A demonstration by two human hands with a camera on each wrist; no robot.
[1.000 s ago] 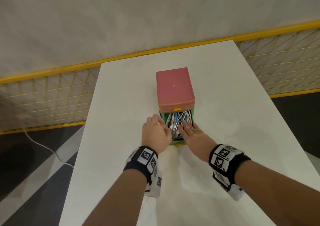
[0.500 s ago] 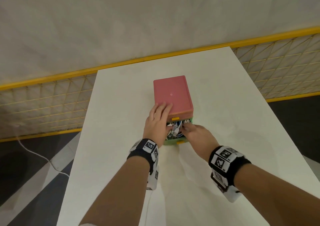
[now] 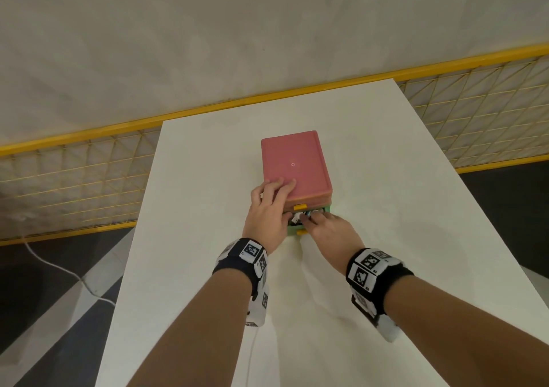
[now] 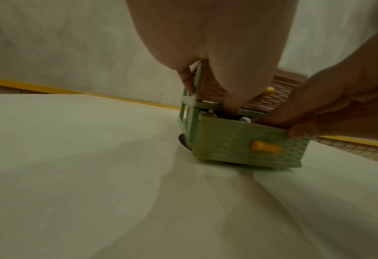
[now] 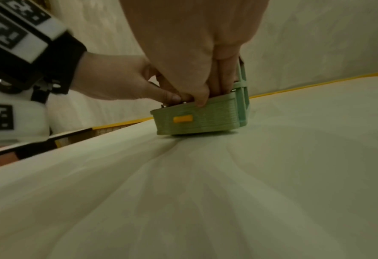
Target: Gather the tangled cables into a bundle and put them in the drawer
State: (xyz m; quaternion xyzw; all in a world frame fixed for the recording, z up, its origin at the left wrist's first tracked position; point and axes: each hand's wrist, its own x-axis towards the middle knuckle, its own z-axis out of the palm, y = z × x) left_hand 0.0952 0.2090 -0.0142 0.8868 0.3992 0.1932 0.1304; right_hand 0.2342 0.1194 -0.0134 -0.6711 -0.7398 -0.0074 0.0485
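Drawer [image 4: 228,138] slid further toward the bench's [image 3: 386,178] far edge; the flat left grip [image 3: 267,211] braces the cabinet [image 3: 294,161], and the right grip [image 3: 329,229] pinches the drawer front with the cables [image 3: 297,217] just beyond.

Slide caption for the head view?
Left hand braces the pink unit; right hand pinches the front of the part-open green drawer holding cables.

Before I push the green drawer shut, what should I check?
1. Cables below the rim of the green drawer: cannot tell, the hands cover most of them.
2. Fingers out of the drawer: not ok. The left hand has its thumb inside, and the right hand has its fingers inside.
3. Pink top held down: ok, the left fingers press flat on it.
4. Upper pink drawer shut: ok.
5. Grip on the drawer front: ok, the right thumb lies against it.
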